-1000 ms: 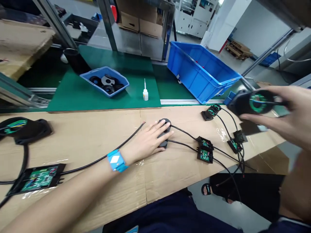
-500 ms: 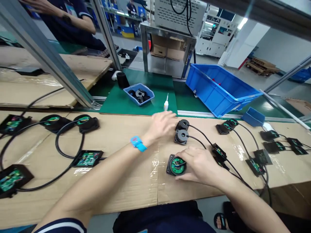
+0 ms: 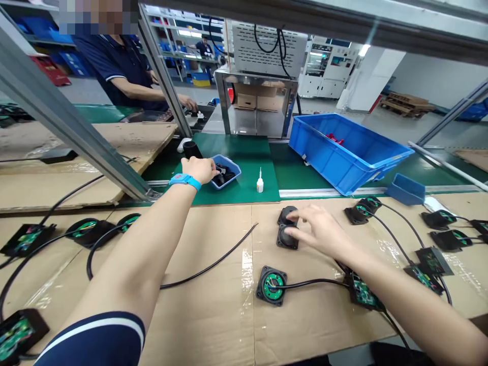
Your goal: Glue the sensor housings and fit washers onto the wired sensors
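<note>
My left hand [image 3: 200,170], with a blue wrist strap, reaches over the left rim of a small blue bin [image 3: 237,177] of black parts. Its fingers curl down; whatever they grip is hidden. My right hand [image 3: 316,229] is at two black round housings [image 3: 287,239] on the cardboard, thumb and forefinger apart beside them. Nearer me lies a square-flanged black housing [image 3: 272,285] showing its green circuit board. A black cable [image 3: 316,281] joins it to an open box with a circuit board [image 3: 364,292], partly covered by my right forearm.
A small white bottle [image 3: 260,184] stands on the green mat [image 3: 244,147]. Behind sits a large blue crate [image 3: 331,165] with red items inside. More cabled housings [image 3: 358,212] lie right, others left. A metal post [image 3: 76,112] slants across the left; a co-worker [image 3: 125,76] stands beyond it.
My left hand has moved left and away from me to the small bin. My right hand has let go of the square-flanged housing and moved to the two round housings.
</note>
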Motion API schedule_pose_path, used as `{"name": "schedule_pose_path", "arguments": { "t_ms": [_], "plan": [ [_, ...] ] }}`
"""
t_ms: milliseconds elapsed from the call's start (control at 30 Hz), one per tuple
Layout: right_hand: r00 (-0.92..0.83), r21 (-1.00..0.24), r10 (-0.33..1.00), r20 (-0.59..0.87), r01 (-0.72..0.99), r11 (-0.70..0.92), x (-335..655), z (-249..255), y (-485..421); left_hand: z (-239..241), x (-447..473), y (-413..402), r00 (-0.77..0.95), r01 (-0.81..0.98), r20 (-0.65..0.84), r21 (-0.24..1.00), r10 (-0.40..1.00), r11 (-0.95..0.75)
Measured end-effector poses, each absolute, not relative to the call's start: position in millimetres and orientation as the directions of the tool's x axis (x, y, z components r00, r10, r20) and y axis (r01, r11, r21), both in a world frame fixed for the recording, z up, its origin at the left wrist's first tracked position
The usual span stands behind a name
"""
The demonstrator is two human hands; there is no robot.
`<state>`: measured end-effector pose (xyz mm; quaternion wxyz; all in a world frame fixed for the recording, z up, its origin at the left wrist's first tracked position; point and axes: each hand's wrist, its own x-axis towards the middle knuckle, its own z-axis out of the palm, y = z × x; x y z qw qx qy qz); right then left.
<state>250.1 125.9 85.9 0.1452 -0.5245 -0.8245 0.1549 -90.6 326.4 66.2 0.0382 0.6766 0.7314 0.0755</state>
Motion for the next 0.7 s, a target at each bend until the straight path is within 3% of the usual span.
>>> {"name": "schedule_pose_path", "arguments": {
  "t_ms": [167, 400, 500, 700],
  "plan": [
    [-0.289, -0.429, 0.956, -0.045, 0.87, 0.243, 233.2, 76.6, 224.2, 57.5, -87.9, 335.5, -0.113, 0.97, 0.025, 0.219, 0.993, 0.105],
    [-0.253, -0.444, 0.947, -0.199, 0.885, 0.143, 192.5, 48.0, 300.6, 68.3, -99.0, 331.5, -0.112, 0.893, 0.07, 0.445, 0.991, 0.069],
    [-0.252, -0.47, 0.943, -0.215, 0.874, 0.127, 182.7, 39.6, 310.9, 71.2, -109.5, 301.7, -0.069, 0.838, 0.083, 0.546, 0.994, 0.013],
    [-0.247, -0.586, 0.959, -0.136, 0.801, 0.123, 174.3, 39.5, 309.1, 28.5, -107.6, 216.4, 0.122, 0.759, -0.068, 0.65, 0.99, -0.049]
  ]
}}
